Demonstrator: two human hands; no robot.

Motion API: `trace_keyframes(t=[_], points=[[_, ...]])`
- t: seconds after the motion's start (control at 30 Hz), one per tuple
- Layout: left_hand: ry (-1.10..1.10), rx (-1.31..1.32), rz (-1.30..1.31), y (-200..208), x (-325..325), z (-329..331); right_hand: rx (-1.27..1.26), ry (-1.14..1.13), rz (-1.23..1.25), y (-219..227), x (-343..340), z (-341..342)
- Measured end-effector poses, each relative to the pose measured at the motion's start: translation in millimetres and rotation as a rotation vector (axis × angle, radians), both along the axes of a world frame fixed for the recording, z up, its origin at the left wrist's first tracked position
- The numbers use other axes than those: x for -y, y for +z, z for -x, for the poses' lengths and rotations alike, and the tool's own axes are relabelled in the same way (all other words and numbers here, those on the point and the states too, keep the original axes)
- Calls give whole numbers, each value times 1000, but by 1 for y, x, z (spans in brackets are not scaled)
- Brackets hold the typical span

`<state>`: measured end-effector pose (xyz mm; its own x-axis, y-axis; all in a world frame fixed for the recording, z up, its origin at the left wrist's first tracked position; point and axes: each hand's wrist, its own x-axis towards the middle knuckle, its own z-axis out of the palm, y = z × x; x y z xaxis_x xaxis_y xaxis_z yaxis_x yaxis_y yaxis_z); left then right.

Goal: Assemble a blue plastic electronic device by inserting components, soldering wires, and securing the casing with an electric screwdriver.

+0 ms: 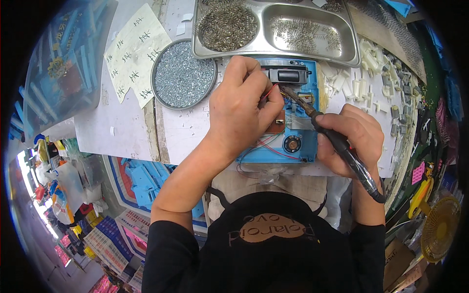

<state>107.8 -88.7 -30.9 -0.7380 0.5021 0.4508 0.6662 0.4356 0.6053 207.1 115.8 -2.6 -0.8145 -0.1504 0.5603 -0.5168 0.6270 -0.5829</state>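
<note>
A blue plastic housing [307,155] lies on the table in front of me, with a round black speaker [292,143], a brown circuit board [276,128] and a black motor-like block [288,75] in it. My right hand [352,136] is closed round the black handle of a soldering iron [344,152], whose tip reaches to wires beside the black block. My left hand [242,100] is pinched on a thin red wire [270,91] close to that tip. Its fingertips are partly hidden. Loose red and green wires [273,149] trail over the housing's lower left.
A round dish of small screws [183,73] stands left of the housing. Behind it is a metal tray [266,49] with springs and small metal parts. White plastic parts [366,88] lie to the right. A bag of blue pieces [63,63] sits far left, a yellow fan [442,229] lower right.
</note>
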Motion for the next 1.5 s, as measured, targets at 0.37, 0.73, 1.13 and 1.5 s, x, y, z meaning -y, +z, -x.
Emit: trace_keyframes(t=[0.37, 0.73, 1.13, 1.5], points=[[13, 24, -7, 2, -1, -1, 5, -27, 7, 3, 0, -5], [16, -3, -5, 1, -2, -1, 7, -49, 39, 6, -9, -13], [8, -20, -32, 0, -2, 0, -47, -49, 60, 5, -9, -15], [-3, -18, -43, 1, -2, 0, -54, -58, 59, 6, -11, -15]])
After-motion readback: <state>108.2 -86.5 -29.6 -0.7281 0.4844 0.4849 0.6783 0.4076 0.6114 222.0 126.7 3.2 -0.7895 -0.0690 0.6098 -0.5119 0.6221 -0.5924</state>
